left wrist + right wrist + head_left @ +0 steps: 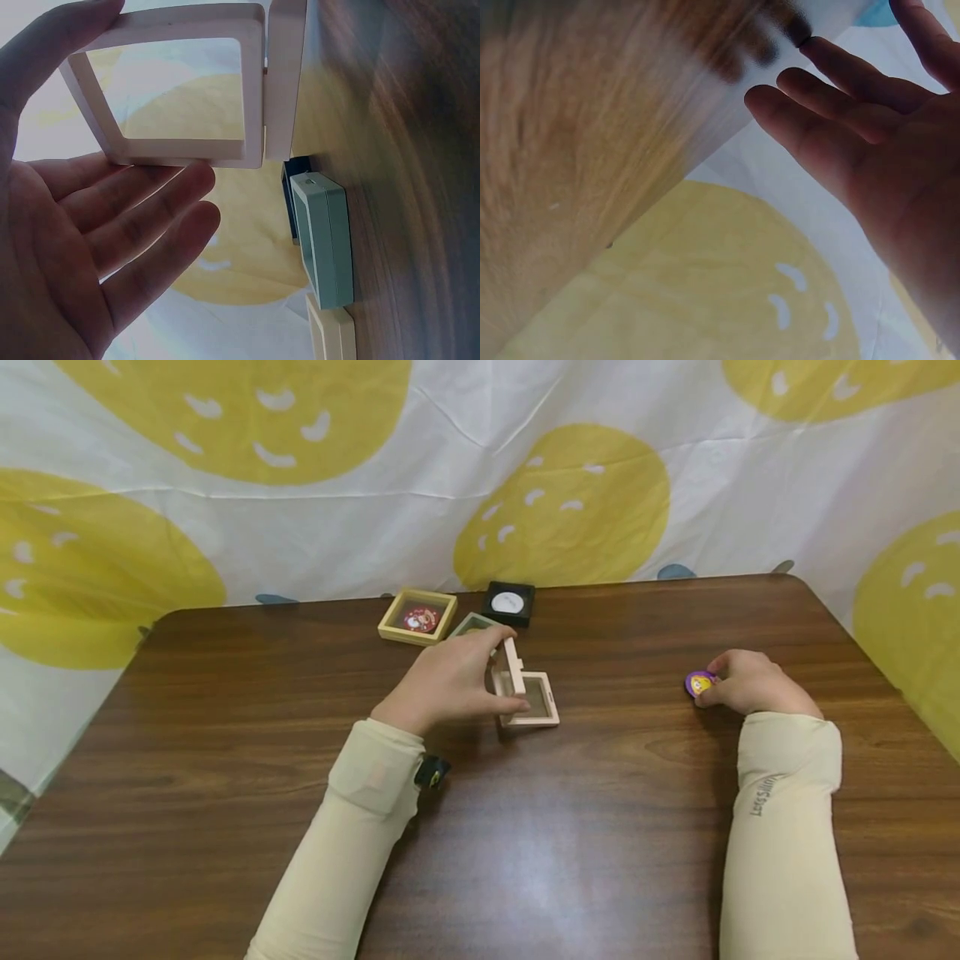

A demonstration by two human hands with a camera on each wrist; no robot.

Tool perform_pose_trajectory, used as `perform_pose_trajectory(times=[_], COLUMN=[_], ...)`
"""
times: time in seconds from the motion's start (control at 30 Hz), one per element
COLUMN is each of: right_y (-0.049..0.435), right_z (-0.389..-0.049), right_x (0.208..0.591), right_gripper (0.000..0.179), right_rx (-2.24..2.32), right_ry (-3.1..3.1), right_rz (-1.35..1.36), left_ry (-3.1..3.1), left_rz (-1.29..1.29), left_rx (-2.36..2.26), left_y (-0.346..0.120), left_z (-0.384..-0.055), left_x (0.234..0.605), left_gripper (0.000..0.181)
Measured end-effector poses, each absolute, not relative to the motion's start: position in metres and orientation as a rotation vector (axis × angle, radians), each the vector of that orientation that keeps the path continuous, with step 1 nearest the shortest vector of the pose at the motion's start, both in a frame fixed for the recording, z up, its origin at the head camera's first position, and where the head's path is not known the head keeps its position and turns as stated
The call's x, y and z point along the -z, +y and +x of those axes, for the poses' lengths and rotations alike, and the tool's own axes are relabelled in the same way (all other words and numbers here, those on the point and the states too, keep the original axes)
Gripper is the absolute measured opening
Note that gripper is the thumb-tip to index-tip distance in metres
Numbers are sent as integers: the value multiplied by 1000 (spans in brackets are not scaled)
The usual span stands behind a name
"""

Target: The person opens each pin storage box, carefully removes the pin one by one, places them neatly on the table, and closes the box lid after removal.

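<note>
My left hand [453, 681] grips the raised lid [514, 667] of a pale pink hinged display case, thumb on one edge and fingers on the opposite one. The case's lower half [554, 700] lies flat on the table. In the left wrist view, the lid's frame [184, 24] surrounds a clear window, with the hinge on its right side. Far to the right, my right hand [761, 683] pinches a round purple badge [699, 682] with a yellow figure, at the tabletop. The right wrist view shows the right fingers [810, 139], but not the badge.
Behind the left hand stand a yellow case [390, 627] holding a red round badge, a green case [326, 240] partly hidden by the hand, and a black case [491, 614] with a white disc. A patterned cloth [420, 535] hangs behind the brown table [600, 827].
</note>
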State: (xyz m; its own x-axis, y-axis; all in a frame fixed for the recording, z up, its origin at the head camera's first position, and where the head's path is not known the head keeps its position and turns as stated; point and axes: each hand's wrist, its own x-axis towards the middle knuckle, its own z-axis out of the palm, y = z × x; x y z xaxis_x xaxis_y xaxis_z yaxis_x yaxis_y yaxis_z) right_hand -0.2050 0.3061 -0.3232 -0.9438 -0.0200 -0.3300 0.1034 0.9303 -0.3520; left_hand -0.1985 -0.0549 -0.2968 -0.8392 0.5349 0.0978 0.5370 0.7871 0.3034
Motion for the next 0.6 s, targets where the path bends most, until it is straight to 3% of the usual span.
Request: perform_pose_trajectory(times=[0.37,0.6], right_y=[303,308], right_z=[-204,-198], right_x=[323,310], right_gripper=[60,72], right_rx=[606,647], right_ry=[2750,2763], right_rz=[70,-14], left_ry=[-2971,-2994], left_rz=[-887,-892], left_rx=[511,499], left_y=[-56,-56], left_z=[-199,-198], left_x=[297,297], left_gripper=[87,87])
